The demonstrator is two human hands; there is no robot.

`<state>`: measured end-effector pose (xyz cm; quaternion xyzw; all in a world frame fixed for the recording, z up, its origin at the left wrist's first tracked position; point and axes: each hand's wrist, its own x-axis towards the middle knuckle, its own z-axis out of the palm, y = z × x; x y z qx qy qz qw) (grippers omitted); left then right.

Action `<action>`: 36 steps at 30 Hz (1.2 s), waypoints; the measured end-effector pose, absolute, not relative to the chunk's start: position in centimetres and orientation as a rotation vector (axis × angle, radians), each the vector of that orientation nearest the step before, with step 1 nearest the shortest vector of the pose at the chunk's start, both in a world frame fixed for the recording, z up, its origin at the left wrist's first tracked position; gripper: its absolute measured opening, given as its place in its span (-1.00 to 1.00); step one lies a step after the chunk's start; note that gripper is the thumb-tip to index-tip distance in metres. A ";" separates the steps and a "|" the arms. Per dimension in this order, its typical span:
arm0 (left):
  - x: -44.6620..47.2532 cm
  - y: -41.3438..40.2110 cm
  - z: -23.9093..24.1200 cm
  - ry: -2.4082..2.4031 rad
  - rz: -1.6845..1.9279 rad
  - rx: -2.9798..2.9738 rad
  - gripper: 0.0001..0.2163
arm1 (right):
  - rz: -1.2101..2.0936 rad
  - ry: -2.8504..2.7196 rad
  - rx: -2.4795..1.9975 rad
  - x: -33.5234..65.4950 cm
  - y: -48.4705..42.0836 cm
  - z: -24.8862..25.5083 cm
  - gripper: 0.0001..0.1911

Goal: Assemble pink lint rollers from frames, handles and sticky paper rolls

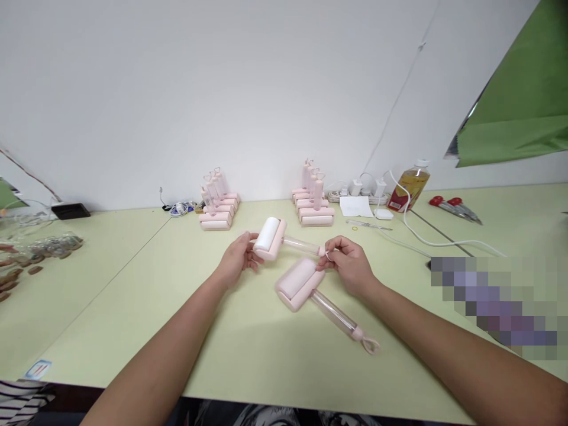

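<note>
A pink lint roller [268, 238] with a white roll and a clear handle is held slightly above the table, between my two hands. My left hand [239, 259] grips the left end of its head, thumb on top and fingers below. The fingers of my right hand [350, 264] pinch the cord loop at the handle's end. Just below lies a second lint roller [299, 284], its roll looking pinkish. Its clear handle points to the lower right and ends in a pink loop.
Lint rollers stand upright in a left row [216, 218] and a right row [316, 216] near the wall. Rightward are a white paper [356, 206], tweezers [369, 225], a drink bottle [409, 186], red-handled pliers [457, 208] and a white cable [444, 244]. Brown pieces [48, 248] lie far left.
</note>
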<state>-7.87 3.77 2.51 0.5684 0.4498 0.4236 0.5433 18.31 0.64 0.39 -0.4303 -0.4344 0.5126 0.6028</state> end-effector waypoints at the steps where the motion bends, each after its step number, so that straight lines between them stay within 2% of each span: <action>1: -7.5 3.3 2.7 0.965 0.940 1.296 -0.48 | 1.155 -1.060 -0.983 18.3 0.5 0.3 -0.88; 8: -6.3 1.8 3.1 0.869 1.125 1.248 -0.53 | 1.123 -1.292 -0.920 18.4 -0.6 0.6 -0.90; 15: -6.4 1.6 3.4 0.729 1.133 1.107 -0.73 | 1.443 -1.167 -0.733 17.8 -1.5 1.3 -0.65; 21: -6.2 1.0 2.8 0.689 0.870 1.146 -0.70 | 1.491 -1.245 -0.697 17.4 -2.0 1.0 -0.59; 28: -5.6 1.5 1.7 0.822 1.052 1.204 -0.68 | 1.371 -1.248 -0.810 16.7 -2.2 0.6 -0.67; 36: -5.5 1.0 2.3 0.804 0.941 1.303 -0.66 | 1.323 -1.258 -0.833 16.9 -1.9 0.1 -0.61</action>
